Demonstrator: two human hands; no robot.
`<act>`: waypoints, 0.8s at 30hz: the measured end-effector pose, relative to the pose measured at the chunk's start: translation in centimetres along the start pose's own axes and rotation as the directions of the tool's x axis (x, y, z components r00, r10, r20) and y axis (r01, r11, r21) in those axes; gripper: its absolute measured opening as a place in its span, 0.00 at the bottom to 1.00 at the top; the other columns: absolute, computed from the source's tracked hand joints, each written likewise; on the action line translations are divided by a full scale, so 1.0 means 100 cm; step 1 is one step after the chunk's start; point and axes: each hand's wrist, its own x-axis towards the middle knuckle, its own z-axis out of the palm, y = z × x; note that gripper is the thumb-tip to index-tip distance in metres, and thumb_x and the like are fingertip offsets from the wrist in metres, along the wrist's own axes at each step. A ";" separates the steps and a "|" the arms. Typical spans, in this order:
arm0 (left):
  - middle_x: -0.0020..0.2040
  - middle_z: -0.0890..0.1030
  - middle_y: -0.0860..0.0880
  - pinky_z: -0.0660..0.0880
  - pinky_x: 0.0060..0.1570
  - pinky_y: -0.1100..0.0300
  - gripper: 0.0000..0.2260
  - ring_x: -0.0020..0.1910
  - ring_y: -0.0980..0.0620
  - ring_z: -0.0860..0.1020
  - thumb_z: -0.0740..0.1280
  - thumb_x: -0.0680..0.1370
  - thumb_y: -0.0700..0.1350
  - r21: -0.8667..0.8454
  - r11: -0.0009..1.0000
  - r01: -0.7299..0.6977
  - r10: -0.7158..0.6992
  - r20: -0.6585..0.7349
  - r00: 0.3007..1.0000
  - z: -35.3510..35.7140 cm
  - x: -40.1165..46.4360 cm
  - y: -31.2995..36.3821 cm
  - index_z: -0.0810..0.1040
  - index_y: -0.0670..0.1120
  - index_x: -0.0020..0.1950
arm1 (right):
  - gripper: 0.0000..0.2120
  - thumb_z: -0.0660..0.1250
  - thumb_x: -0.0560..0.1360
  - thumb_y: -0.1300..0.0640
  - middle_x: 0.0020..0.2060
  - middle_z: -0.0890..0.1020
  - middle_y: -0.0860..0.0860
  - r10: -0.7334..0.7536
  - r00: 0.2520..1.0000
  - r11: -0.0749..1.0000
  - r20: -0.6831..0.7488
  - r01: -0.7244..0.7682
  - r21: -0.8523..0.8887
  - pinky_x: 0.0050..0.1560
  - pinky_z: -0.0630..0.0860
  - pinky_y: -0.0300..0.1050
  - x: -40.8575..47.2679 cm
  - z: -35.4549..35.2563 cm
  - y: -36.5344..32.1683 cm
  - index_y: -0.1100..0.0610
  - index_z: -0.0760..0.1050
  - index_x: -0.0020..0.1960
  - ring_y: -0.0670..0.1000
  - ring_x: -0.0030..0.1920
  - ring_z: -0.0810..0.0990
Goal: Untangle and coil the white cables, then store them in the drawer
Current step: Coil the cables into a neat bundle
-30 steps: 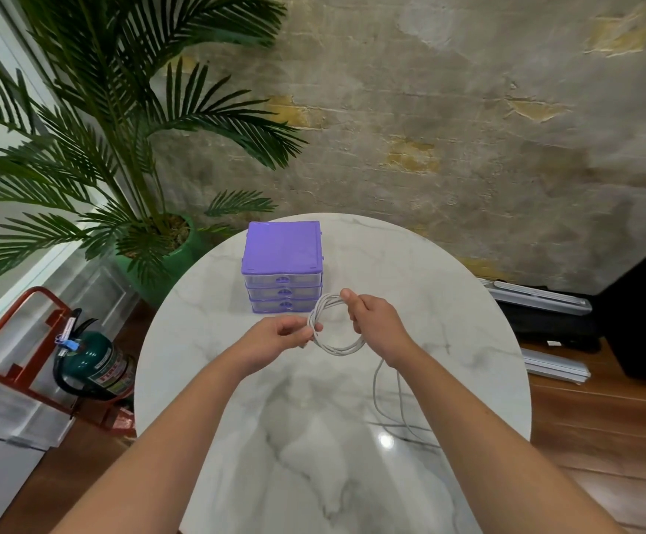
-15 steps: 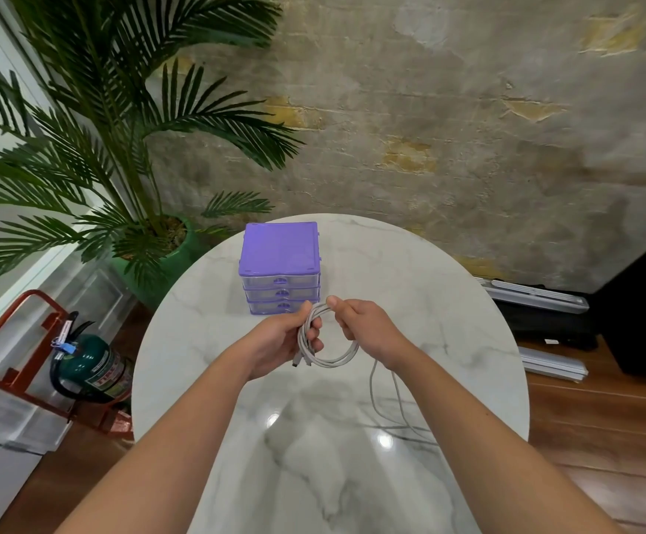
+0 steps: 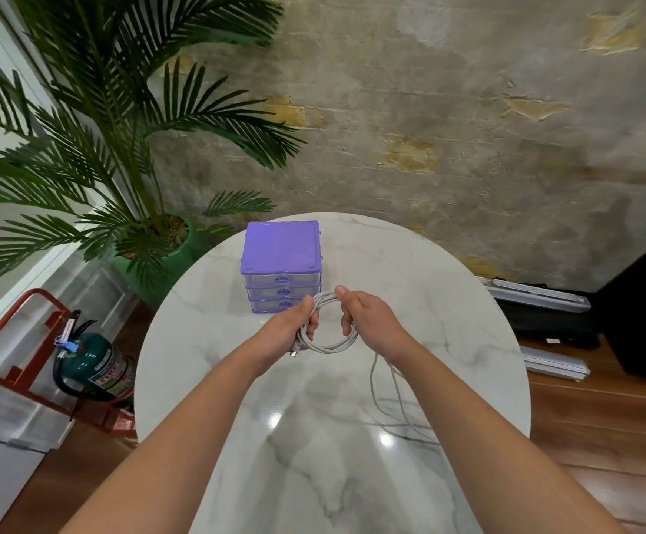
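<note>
thin white cable coil (image 3: 327, 346) light, limp, springy | left hand (image 3: 294, 327) grip clamps stacked loops; right hand (image 3: 367, 321) pinches top strand | judge: grasp bundled loops, not loose tail

Scene evenly and brightly lit from overhead, two round glare spots on the glossy marble table (image 3: 467, 302), soft dim shadows beneath the forearms, focus sharp at centre, marked wide-angle bending toward the edges, dark underexposed patch at the right margin.
</note>
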 end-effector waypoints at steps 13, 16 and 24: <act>0.37 0.78 0.49 0.70 0.36 0.58 0.16 0.35 0.50 0.73 0.56 0.82 0.56 0.213 0.975 -0.063 0.051 0.065 0.997 -0.012 0.002 0.011 0.76 0.46 0.50 | 0.21 0.57 0.80 0.42 0.27 0.77 0.48 0.010 0.997 1.000 0.079 -0.010 -0.003 0.35 0.64 0.38 0.000 -0.002 -0.001 0.56 0.68 0.36 0.43 0.27 0.68; 0.32 0.76 0.48 0.77 0.46 0.55 0.19 0.34 0.50 0.75 0.57 0.82 0.57 0.013 1.000 0.002 -0.004 0.142 0.990 -0.012 0.004 0.020 0.77 0.42 0.50 | 0.21 0.57 0.80 0.41 0.28 0.77 0.49 0.016 0.988 1.000 0.154 -0.018 0.015 0.34 0.62 0.38 -0.001 -0.002 -0.004 0.55 0.70 0.37 0.41 0.26 0.67; 0.31 0.62 0.53 0.66 0.32 0.62 0.16 0.27 0.56 0.61 0.54 0.83 0.55 0.006 1.000 -0.030 0.029 0.060 0.998 0.006 0.007 0.019 0.69 0.45 0.43 | 0.27 0.55 0.79 0.37 0.31 0.79 0.50 0.042 0.995 0.998 0.089 -0.045 0.035 0.36 0.64 0.39 -0.004 -0.005 -0.006 0.55 0.80 0.39 0.41 0.28 0.71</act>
